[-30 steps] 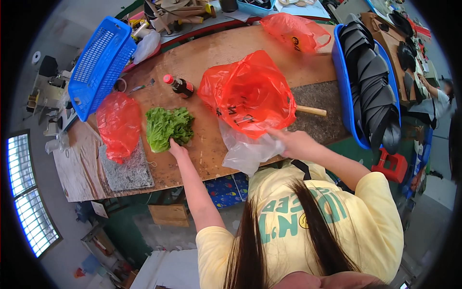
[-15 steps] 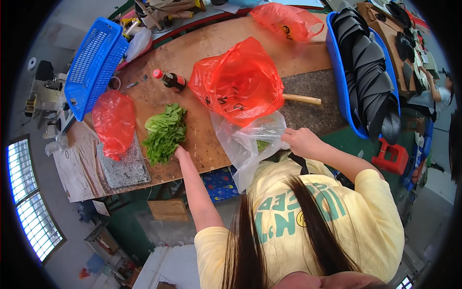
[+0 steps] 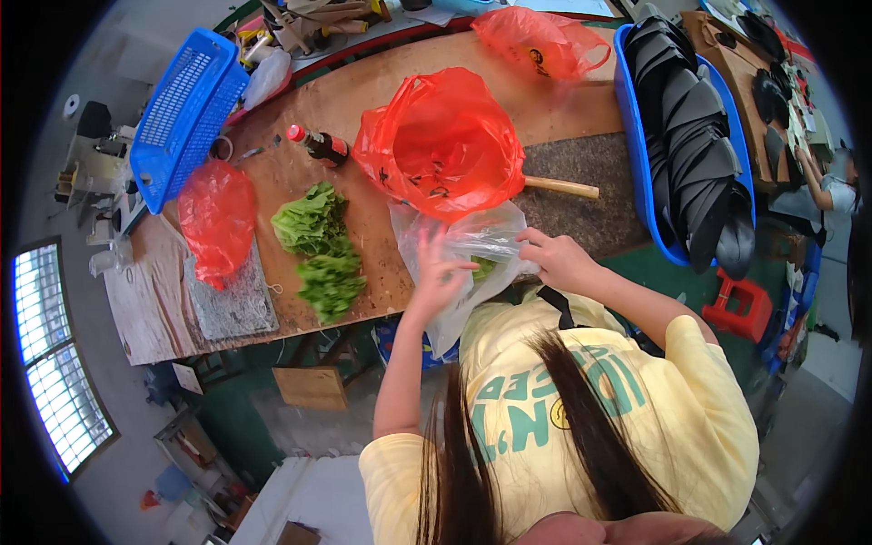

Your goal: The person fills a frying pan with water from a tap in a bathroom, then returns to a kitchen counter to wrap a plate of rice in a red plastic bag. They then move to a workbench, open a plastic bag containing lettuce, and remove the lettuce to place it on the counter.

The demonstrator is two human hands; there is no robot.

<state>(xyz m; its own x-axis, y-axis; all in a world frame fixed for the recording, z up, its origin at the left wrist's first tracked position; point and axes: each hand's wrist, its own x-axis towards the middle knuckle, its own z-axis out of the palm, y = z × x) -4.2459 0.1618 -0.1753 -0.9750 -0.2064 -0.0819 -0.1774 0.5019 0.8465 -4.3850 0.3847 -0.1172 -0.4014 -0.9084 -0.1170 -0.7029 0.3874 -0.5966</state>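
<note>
Reaching across to the clear plastic bag (image 3: 495, 238), your left hand (image 3: 440, 283) has left the lettuce (image 3: 318, 250), where it was half a second ago; the greens, one bunch then, now sit as two clumps, the nearer one blurred. Your right hand (image 3: 561, 261) was on the clear bag then too, and its grip is pinching that bag's right edge between thumb and fingers. Your left grip is spread, thumb apart from the blurred fingers, over the bag's left part; you cannot tell from this view whether it touches the plastic. The bag lies at the near edge of the table (image 3: 377, 236), just in front of the large red bag (image 3: 463, 163), with its lower end hanging over that edge toward you. Its long axis slants from far right to near left; which end is the mouth is hard to tell. A bit of green shows at it, beside your left thumb. The lettuce lies on the table to your left, nearer you than the dark bottle (image 3: 324, 149), its long axis running from the far side toward you, the near end angled slightly right.
</note>
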